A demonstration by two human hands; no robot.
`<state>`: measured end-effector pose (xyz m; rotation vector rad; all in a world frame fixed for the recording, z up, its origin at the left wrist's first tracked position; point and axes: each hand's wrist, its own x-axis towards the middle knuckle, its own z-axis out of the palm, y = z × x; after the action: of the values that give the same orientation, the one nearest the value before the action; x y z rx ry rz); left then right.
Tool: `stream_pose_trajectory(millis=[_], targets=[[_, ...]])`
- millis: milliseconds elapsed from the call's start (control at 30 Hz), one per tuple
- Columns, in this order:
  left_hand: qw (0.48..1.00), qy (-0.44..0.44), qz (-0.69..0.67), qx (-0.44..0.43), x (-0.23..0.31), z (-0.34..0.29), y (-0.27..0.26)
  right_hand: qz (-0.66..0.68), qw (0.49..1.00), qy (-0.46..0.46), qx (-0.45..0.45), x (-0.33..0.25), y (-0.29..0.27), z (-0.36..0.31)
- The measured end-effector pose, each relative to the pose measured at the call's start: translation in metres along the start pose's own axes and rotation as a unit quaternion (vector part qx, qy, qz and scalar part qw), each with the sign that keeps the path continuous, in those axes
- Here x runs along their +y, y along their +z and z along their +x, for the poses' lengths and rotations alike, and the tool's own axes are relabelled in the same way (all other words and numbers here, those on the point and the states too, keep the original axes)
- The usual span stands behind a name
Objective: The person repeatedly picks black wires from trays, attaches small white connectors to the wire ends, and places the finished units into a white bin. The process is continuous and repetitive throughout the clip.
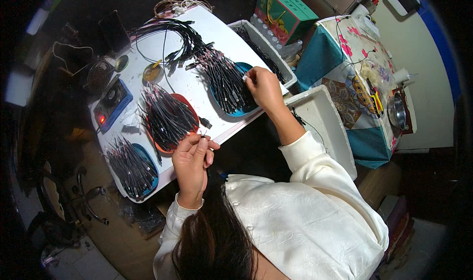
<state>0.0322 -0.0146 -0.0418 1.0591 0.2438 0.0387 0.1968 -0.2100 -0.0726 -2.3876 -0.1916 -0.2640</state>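
Left hand: we see it pinching a black cable at the near edge of the white bench. Right hand: fingers bunched beside the black cable bundle in a blue tray; whether gripping anything, we cannot tell.

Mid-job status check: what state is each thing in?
Left hand, pinching a black cable
Right hand, fingertips together, hold unclear
Orange tray, heaped with cables
Right blue tray, heaped with cables
Left blue tray, heaped with cables
Blue device, red light lit
Round tin, open
Near foam box, open
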Motion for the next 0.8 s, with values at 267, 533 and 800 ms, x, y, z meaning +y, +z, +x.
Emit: stream_pose_trajectory(millis=[267,533,800], targets=[[1.0,0.001,0.001,0.011,0.003,-0.008,0.003,-0.033,0.997,-0.059,0.029,0.005,0.003,0.0],[1.0,0.009,-0.01,0.017,0.004,-0.015,0.004,-0.065,0.996,-0.059,0.034,0.003,0.001,0.001],[1.0,0.008,-0.017,0.017,0.005,-0.018,0.005,-0.043,0.996,-0.072,0.022,-0.001,-0.002,0.006]])
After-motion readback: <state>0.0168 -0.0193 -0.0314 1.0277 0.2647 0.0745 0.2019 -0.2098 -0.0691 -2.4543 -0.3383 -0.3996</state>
